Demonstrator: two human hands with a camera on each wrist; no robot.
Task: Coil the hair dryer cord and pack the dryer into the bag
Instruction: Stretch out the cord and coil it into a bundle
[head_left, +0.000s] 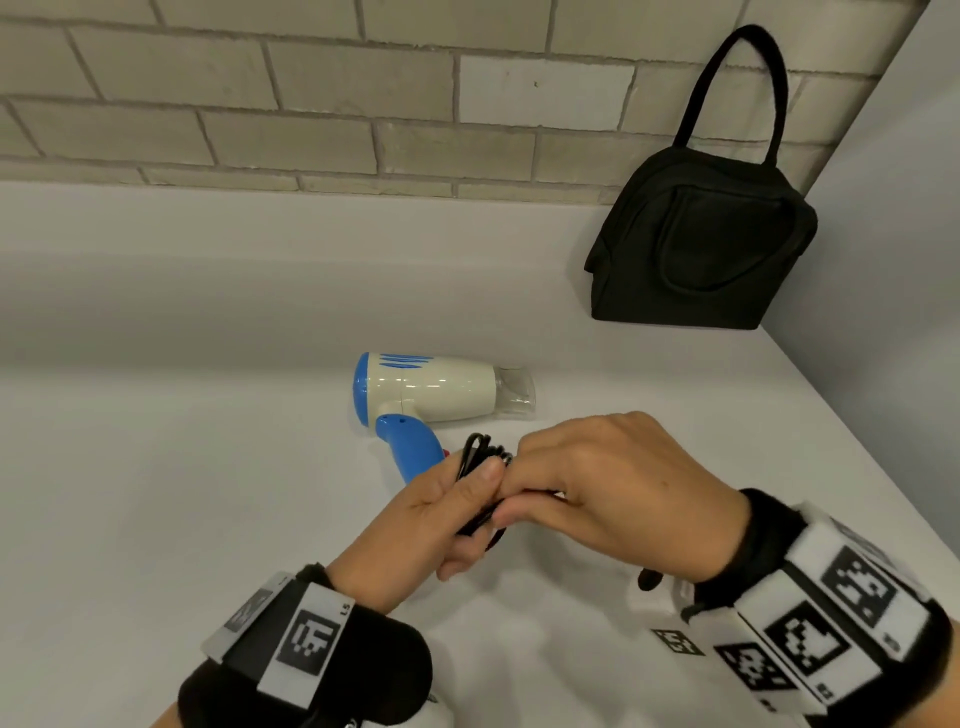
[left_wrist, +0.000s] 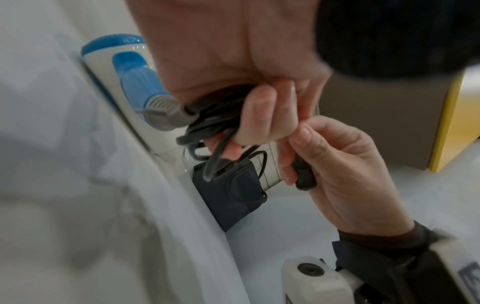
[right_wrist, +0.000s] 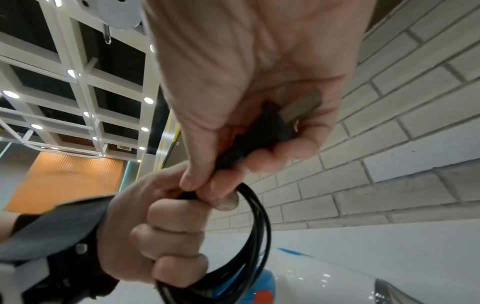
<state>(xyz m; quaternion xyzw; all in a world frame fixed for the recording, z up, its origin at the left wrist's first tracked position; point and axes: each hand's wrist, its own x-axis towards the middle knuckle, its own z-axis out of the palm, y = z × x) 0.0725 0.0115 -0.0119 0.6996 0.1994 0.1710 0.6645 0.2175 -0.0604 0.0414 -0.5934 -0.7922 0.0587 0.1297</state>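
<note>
A white and blue hair dryer (head_left: 431, 389) lies on its side on the white counter (head_left: 182, 493), nozzle to the right. Its black cord (head_left: 475, 452) is gathered in several loops in front of the blue handle. My left hand (head_left: 457, 504) grips the bundle of loops in a fist, as the right wrist view shows the cord (right_wrist: 257, 236) hanging from it. My right hand (head_left: 582, 478) touches the left from the right and holds the black plug (right_wrist: 262, 131) in its curled fingers. The black bag (head_left: 701, 244) stands upright in the back right corner, apart from both hands.
A brick wall (head_left: 311, 104) runs along the back of the counter and a plain white wall (head_left: 893, 260) closes the right side. A brown and yellow box (left_wrist: 389, 123) shows beyond the hands in the left wrist view.
</note>
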